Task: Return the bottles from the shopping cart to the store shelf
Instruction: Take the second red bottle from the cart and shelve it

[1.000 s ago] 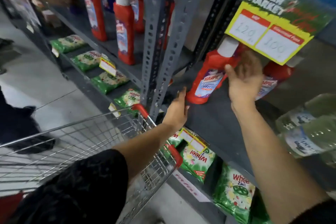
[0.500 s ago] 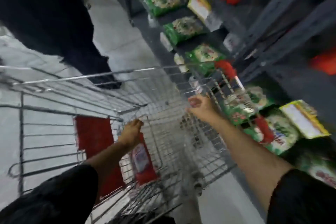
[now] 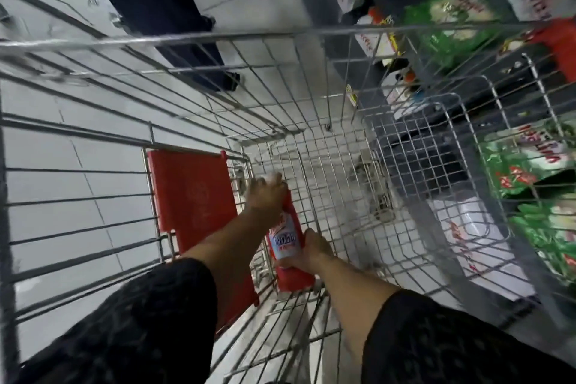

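Both arms reach down into the shopping cart (image 3: pixel 218 37): left hand (image 3: pixel 265 196) grips the red bottle (image 3: pixel 288 240) top, right hand (image 3: pixel 311 251) clasps its lower body

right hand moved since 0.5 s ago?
Yes. The right hand has come off the far cart wire toward the red seat flap and now grips the red bottle.

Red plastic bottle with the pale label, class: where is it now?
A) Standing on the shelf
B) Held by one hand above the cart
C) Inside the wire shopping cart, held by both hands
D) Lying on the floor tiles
C: the red plastic bottle sits inside the wire shopping cart, left hand near its cap, right hand lower down.
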`<act>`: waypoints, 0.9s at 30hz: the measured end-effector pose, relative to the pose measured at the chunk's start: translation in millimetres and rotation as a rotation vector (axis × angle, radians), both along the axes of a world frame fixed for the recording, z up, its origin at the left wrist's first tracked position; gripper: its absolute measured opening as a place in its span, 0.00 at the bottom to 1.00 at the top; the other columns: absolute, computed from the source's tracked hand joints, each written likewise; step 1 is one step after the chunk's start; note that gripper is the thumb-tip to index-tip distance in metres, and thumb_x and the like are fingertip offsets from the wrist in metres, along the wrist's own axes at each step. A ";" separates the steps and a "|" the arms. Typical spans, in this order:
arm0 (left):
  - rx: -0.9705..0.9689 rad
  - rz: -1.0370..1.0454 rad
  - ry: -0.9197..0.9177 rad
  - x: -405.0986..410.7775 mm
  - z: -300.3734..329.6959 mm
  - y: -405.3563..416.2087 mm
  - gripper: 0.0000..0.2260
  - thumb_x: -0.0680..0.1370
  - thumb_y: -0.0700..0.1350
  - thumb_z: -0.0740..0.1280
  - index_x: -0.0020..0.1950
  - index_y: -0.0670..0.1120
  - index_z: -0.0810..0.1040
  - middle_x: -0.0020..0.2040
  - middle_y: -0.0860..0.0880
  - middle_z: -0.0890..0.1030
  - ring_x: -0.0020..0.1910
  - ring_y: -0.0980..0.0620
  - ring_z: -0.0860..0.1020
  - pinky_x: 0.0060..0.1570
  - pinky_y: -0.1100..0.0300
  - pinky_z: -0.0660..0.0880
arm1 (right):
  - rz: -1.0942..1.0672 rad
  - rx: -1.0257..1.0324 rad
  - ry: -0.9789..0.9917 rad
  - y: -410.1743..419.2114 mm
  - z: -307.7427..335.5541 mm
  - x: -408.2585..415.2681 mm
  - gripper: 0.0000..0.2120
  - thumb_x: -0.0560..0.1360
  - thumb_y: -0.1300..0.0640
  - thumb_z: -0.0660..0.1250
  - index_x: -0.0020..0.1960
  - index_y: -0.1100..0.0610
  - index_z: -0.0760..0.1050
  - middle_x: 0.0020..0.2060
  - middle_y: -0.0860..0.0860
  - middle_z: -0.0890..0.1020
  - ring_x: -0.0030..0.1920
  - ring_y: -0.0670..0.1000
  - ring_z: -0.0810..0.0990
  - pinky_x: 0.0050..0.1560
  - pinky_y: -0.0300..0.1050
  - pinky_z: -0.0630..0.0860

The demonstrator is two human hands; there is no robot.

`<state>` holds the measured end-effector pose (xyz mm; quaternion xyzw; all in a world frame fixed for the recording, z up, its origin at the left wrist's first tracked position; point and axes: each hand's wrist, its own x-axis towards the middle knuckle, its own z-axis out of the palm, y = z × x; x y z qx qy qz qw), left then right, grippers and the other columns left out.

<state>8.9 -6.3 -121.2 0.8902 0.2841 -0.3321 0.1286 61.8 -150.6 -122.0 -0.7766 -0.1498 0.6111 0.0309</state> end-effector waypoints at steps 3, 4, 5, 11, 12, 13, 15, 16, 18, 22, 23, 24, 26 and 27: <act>0.000 -0.160 0.142 16.0 7.1 16.5 0.35 0.66 0.54 0.76 0.69 0.47 0.68 0.63 0.46 0.71 0.59 0.43 0.74 0.61 0.48 0.68 | 0.058 0.035 -0.017 -1.4 -3.1 -1.2 0.36 0.58 0.41 0.80 0.60 0.55 0.75 0.56 0.51 0.83 0.53 0.52 0.82 0.52 0.41 0.76; 0.007 -0.235 0.179 20.4 10.2 22.6 0.35 0.67 0.54 0.76 0.70 0.47 0.66 0.63 0.46 0.71 0.59 0.43 0.75 0.61 0.48 0.68 | 0.082 0.037 -0.007 -1.7 -2.8 1.2 0.35 0.58 0.41 0.79 0.60 0.54 0.76 0.56 0.51 0.83 0.53 0.52 0.82 0.52 0.40 0.76; 0.014 -0.308 0.205 24.6 12.5 28.6 0.35 0.68 0.54 0.75 0.70 0.48 0.66 0.64 0.46 0.71 0.59 0.43 0.75 0.60 0.49 0.68 | 0.090 0.035 0.003 -1.3 -1.2 3.8 0.33 0.59 0.41 0.79 0.60 0.54 0.77 0.56 0.51 0.83 0.53 0.52 0.82 0.53 0.41 0.76; -0.012 -0.499 0.235 34.6 40.9 44.3 0.34 0.68 0.55 0.76 0.70 0.54 0.66 0.64 0.48 0.74 0.66 0.43 0.69 0.63 0.45 0.66 | 0.144 0.019 0.062 -4.2 16.6 31.8 0.37 0.57 0.48 0.81 0.63 0.52 0.75 0.60 0.52 0.81 0.57 0.54 0.80 0.62 0.49 0.76; -0.046 -0.476 0.216 38.4 53.5 46.4 0.32 0.68 0.54 0.75 0.69 0.55 0.67 0.63 0.49 0.75 0.66 0.43 0.67 0.64 0.45 0.65 | 0.168 0.027 0.066 -3.8 24.0 41.5 0.38 0.57 0.48 0.81 0.64 0.53 0.74 0.61 0.52 0.81 0.58 0.55 0.79 0.62 0.50 0.75; -0.102 -0.426 0.185 43.1 66.6 49.6 0.29 0.69 0.52 0.75 0.67 0.56 0.69 0.61 0.49 0.76 0.65 0.43 0.68 0.62 0.47 0.66 | 0.190 0.026 0.075 -2.9 33.3 52.4 0.38 0.58 0.48 0.80 0.65 0.53 0.73 0.61 0.53 0.80 0.59 0.56 0.79 0.63 0.51 0.75; -0.244 -0.284 0.088 53.1 97.5 56.2 0.25 0.69 0.49 0.76 0.63 0.55 0.72 0.57 0.49 0.78 0.59 0.46 0.74 0.53 0.54 0.72 | 0.201 0.047 0.100 -2.0 54.3 74.9 0.38 0.60 0.48 0.80 0.66 0.54 0.72 0.63 0.53 0.78 0.61 0.56 0.77 0.64 0.51 0.74; -0.299 -0.230 0.030 60.5 115.7 58.9 0.24 0.68 0.47 0.76 0.62 0.53 0.74 0.56 0.49 0.79 0.57 0.47 0.76 0.49 0.57 0.71 | 0.191 0.063 0.106 -1.5 68.5 87.2 0.36 0.61 0.50 0.80 0.67 0.55 0.72 0.63 0.53 0.78 0.61 0.56 0.77 0.63 0.50 0.74; -0.361 -0.183 -0.108 77.5 151.3 64.7 0.19 0.69 0.46 0.76 0.58 0.49 0.78 0.51 0.51 0.80 0.52 0.50 0.78 0.44 0.61 0.69 | 0.156 0.107 0.123 -1.0 98.8 111.4 0.30 0.66 0.57 0.78 0.65 0.57 0.74 0.60 0.53 0.79 0.60 0.54 0.77 0.56 0.42 0.75; -0.624 0.027 -0.449 113.7 231.3 59.8 0.16 0.62 0.52 0.81 0.43 0.49 0.81 0.37 0.55 0.81 0.36 0.58 0.78 0.37 0.59 0.74 | -0.009 0.281 0.124 -14.9 180.9 154.1 0.24 0.66 0.62 0.78 0.61 0.56 0.77 0.52 0.48 0.80 0.53 0.46 0.78 0.40 0.27 0.72; -0.709 0.088 -0.521 122.8 248.8 55.0 0.15 0.62 0.51 0.81 0.43 0.50 0.82 0.39 0.54 0.83 0.38 0.58 0.80 0.40 0.56 0.78 | -0.053 0.328 0.114 -21.1 197.9 161.6 0.24 0.66 0.61 0.78 0.60 0.54 0.77 0.52 0.47 0.81 0.52 0.45 0.79 0.43 0.28 0.73; -0.777 0.145 -0.585 134.5 268.3 46.5 0.14 0.63 0.49 0.81 0.46 0.49 0.83 0.43 0.51 0.85 0.43 0.54 0.82 0.45 0.52 0.80 | -0.111 0.389 0.104 -30.7 217.1 170.9 0.24 0.65 0.61 0.79 0.59 0.53 0.77 0.52 0.47 0.81 0.51 0.44 0.79 0.47 0.30 0.75; -0.909 0.210 -0.697 158.7 304.0 23.7 0.14 0.67 0.44 0.79 0.50 0.43 0.83 0.48 0.43 0.85 0.49 0.46 0.83 0.50 0.48 0.80 | -0.234 0.480 0.062 -50.1 247.5 182.5 0.24 0.64 0.62 0.79 0.56 0.50 0.77 0.50 0.44 0.83 0.48 0.38 0.81 0.55 0.39 0.78; -0.962 0.212 -0.740 172.1 321.1 9.0 0.14 0.68 0.42 0.78 0.51 0.41 0.83 0.49 0.40 0.85 0.49 0.44 0.83 0.50 0.47 0.80 | -0.285 0.518 0.039 -61.6 262.3 187.5 0.23 0.64 0.63 0.79 0.53 0.48 0.76 0.48 0.42 0.83 0.46 0.35 0.81 0.56 0.41 0.79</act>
